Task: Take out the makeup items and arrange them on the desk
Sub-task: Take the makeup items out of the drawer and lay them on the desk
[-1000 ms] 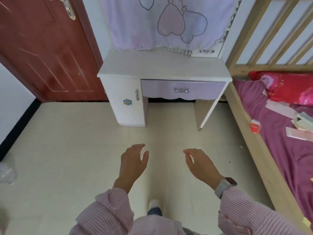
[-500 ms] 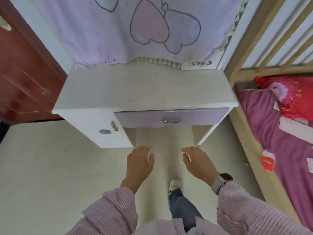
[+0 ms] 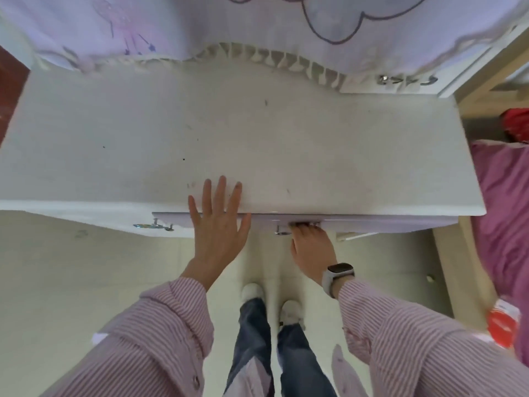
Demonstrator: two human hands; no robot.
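A: What is lying at the far left, taking the white desk (image 3: 257, 133) as the landmark?

B: A red-brown door (image 3: 11, 90) is showing just beyond the desk's left edge. Under the desk's front left corner, a small metal cabinet handle (image 3: 163, 224) is projecting from the white cabinet front.

A: And the left hand (image 3: 219, 233)?

B: It is stretching forward with all fingers spread wide, holding nothing. Its fingertips (image 3: 220, 183) are lying over the desk's front edge; whether they are pressing on the top cannot be told.

A: What is hanging behind the desk?

B: A pale lilac cloth (image 3: 200, 24) with drawn outlines is draping down to the desk's rear edge.

A: Moving right, what is the right hand (image 3: 313, 247) doing?

B: It is reaching under the desk's front edge, with its fingers curled round the metal drawer handle (image 3: 286, 231) of the lilac drawer (image 3: 372, 223). A smartwatch (image 3: 337, 275) is sitting on that wrist. The drawer front is lying just below the desk top and its inside is hidden.

A: Where are the makeup items?

B: None are showing on the desk top.

A: And right of the desk?

B: A wooden bed frame (image 3: 458, 253) is standing just beside it, carrying purple bedding (image 3: 503, 210).
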